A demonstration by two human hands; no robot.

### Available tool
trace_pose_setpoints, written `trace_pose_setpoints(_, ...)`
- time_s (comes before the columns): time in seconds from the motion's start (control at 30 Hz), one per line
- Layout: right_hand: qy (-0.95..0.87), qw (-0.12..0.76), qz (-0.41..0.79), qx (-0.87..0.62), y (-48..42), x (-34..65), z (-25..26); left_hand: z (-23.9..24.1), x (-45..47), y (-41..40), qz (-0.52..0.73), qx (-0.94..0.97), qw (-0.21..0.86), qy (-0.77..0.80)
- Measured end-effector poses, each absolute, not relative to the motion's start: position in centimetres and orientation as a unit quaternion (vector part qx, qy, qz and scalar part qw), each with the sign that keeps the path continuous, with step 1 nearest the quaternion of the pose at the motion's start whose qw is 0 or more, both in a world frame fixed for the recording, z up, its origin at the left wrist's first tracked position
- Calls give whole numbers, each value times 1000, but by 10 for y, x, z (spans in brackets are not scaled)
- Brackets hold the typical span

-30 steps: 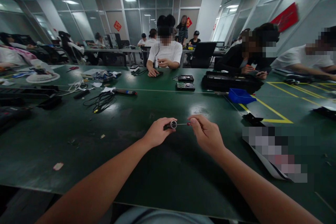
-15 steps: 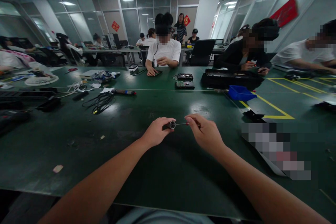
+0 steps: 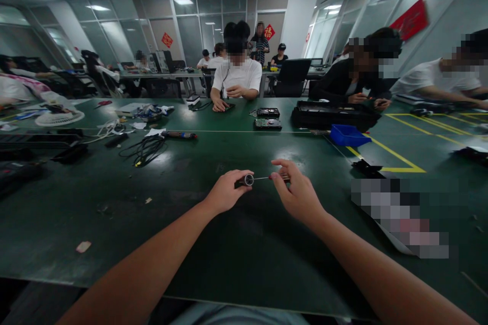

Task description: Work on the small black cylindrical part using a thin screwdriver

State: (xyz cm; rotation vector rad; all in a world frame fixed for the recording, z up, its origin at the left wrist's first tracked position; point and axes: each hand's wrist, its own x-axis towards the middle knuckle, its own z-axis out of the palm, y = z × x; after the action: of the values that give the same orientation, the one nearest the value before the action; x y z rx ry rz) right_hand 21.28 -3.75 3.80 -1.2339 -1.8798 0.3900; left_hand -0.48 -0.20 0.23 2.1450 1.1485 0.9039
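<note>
My left hand pinches a small dark cylindrical part above the table, its round silver-rimmed end facing me. My right hand is closed around the reddish handle of a screwdriver, with the index finger lifted off it. The thin metal shaft points left, and its tip reaches the side of the cylindrical part. Whether the tip sits in a screw is too small to see. Fingers hide most of the part's body.
Beyond my hands lie a coiled black cable, a pen-like electric tool, hard drives, a blue bin and a long black housing. A pale panel, partly blurred, is at right. Across the table a person works.
My right index finger has lifted and straightened away from the screwdriver handle, uncovering more of it. My left hand and the cylindrical part stay almost in place.
</note>
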Motion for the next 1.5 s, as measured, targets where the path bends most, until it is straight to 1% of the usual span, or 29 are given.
trace_pose_setpoints(0.1, -746, 423, 165, -486, -37, 213, 39, 3, -4, -2, 336, 796, 270, 424)
trace_pose_setpoints(0.27, -738, 402, 163, -517, -36, 213, 40, 3, -4, -2, 331, 801, 266, 422)
trace_pose_setpoints(0.5, -730, 433, 179, -498, -38, 212, 38, 1, -6, -1, 336, 801, 263, 420)
trace_pose_setpoints(0.67, -723, 418, 196, -514, -38, 214, 40, 2, -6, -3, 325, 804, 265, 421)
trace_pose_setpoints(0.9, -680, 487, 229, -499, -35, 214, 34, 2, -6, -3, 339, 795, 249, 437)
trace_pose_setpoints(1.0, -683, 480, 246, -492, -36, 213, 35, 3, -6, -4, 333, 800, 250, 432)
trace_pose_setpoints(1.1, -681, 480, 223, -506, -38, 211, 35, 5, -5, -7, 321, 810, 249, 423)
trace_pose_setpoints(1.17, -663, 509, 215, -505, -39, 210, 34, 7, -4, -9, 318, 812, 247, 423)
trace_pose_setpoints(1.27, -632, 559, 241, -479, -39, 209, 31, 9, -3, -10, 322, 807, 240, 433)
trace_pose_setpoints(1.4, -607, 573, 296, -464, -32, 208, 27, 8, -4, -8, 329, 810, 232, 427)
trace_pose_setpoints(1.5, -544, 594, 378, -457, -25, 208, 23, 8, -5, -7, 327, 816, 234, 415)
